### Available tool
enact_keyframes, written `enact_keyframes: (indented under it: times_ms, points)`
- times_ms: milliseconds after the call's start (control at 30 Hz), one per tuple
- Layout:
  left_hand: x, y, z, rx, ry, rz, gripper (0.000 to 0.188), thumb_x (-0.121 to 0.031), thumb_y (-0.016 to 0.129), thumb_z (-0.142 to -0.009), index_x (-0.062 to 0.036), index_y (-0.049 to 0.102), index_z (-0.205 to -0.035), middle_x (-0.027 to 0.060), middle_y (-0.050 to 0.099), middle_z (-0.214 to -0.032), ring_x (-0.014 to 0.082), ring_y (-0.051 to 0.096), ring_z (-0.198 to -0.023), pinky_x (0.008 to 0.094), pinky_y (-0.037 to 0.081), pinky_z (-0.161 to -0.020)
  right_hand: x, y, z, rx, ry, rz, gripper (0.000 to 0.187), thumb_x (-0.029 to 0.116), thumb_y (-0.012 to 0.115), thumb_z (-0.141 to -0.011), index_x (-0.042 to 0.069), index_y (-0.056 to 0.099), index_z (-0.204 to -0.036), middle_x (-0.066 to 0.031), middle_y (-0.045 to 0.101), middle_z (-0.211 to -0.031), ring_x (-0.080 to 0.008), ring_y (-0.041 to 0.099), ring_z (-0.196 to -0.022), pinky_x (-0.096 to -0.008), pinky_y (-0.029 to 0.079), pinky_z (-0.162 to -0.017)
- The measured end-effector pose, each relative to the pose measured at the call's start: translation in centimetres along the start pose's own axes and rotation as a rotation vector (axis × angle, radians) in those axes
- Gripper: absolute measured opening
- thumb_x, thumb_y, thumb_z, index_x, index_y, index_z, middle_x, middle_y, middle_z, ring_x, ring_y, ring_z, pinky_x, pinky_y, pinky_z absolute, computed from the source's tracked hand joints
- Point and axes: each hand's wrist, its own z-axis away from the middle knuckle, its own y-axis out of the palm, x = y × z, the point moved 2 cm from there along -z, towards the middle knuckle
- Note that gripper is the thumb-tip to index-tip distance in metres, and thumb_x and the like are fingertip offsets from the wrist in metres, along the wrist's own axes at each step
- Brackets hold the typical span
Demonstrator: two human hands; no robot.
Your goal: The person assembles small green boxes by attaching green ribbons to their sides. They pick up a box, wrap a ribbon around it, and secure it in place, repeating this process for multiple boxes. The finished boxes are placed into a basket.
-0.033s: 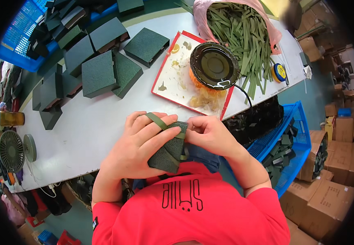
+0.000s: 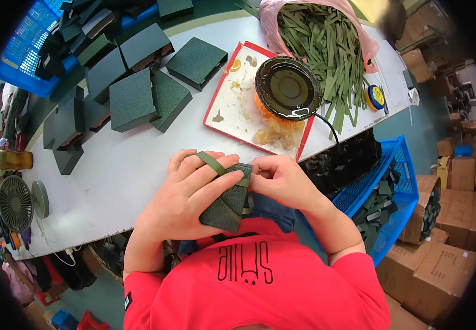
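Note:
My left hand (image 2: 186, 190) is wrapped over a small dark green textured box (image 2: 221, 213), held tilted in front of my chest. A flat olive-green ribbon (image 2: 210, 163) loops over the fingers of that hand. More of the same ribbon crosses the face of the box near its upper end and lower down. At the box's right edge, my right hand (image 2: 279, 179) is closed in a pinch, thumb against curled fingers. What lies between those fingertips is hidden. Several similar green boxes (image 2: 133, 102) lie on the white table (image 2: 117, 181) at the far left.
A black-rimmed pot of dark liquid (image 2: 288, 88) stands on a red-edged white board (image 2: 224, 118), its cord trailing right. Behind it, a pink bag (image 2: 271, 25) spills green ribbon strips (image 2: 334, 71). Blue crates (image 2: 405, 187) hold dark pieces. A fan (image 2: 16, 202) sits left.

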Motion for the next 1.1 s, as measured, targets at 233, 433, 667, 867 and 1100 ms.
enact_keyframes:
  times_ms: [233,433,667,867,1100]
  points:
    - [1.0,0.6,0.8,-0.103,-0.078,0.165,0.091,-0.023,0.089,-0.057,-0.0018,0.051,-0.138,0.015,0.059,-0.136,0.0326,0.055,-0.119,0.0461,0.038,-0.103,0.6,-0.3,0.3,-0.014,0.026,-0.13,0.021,0.017,0.063,-0.1,-0.002,0.071,-0.093,0.0003,0.068,-0.079,-0.0045,0.061,-0.073,-0.0222,0.047,-0.062]
    - [1.2,0.7,1.0,-0.116,-0.093,0.212,0.097,-0.021,0.09,-0.056,-0.001,0.047,-0.14,0.0159,0.059,-0.137,0.0337,0.055,-0.119,0.0441,0.04,-0.102,0.4,-1.1,0.9,-0.063,0.048,-0.088,0.026,0.02,0.061,-0.102,-0.003,0.072,-0.106,-0.001,0.07,-0.088,-0.0058,0.062,-0.082,-0.0224,0.05,-0.073]
    - [1.1,0.5,1.3,-0.106,-0.153,0.169,0.098,-0.023,0.092,-0.055,-0.0021,0.048,-0.14,0.0174,0.058,-0.137,0.0368,0.054,-0.12,0.0453,0.042,-0.102,-0.4,-0.6,1.1,-0.297,-0.212,-0.153,0.023,0.02,0.061,-0.101,0.0,0.072,-0.104,-0.0005,0.071,-0.088,-0.0016,0.049,-0.067,-0.0193,0.038,-0.059]
    - [2.9,-1.1,5.8,-0.13,-0.313,0.005,0.107,-0.027,0.093,-0.052,-0.0022,0.045,-0.144,0.0212,0.052,-0.141,0.0381,0.051,-0.126,0.0468,0.039,-0.107,-0.5,-4.3,3.2,-0.641,-0.444,-0.052,0.013,0.007,0.072,-0.094,-0.001,0.072,-0.104,0.0033,0.068,-0.084,0.0009,0.054,-0.071,-0.016,0.041,-0.062]
    - [3.9,-6.4,14.1,-0.224,-0.913,-0.337,0.091,-0.012,0.083,-0.063,-0.0041,0.046,-0.145,0.0209,0.05,-0.143,0.0394,0.046,-0.132,0.0451,0.036,-0.112,-1.8,-15.0,4.8,-1.094,-0.39,0.39,0.014,0.005,0.072,-0.092,-0.001,0.07,-0.104,0.0013,0.067,-0.091,-0.0029,0.056,-0.074,-0.0195,0.044,-0.065]
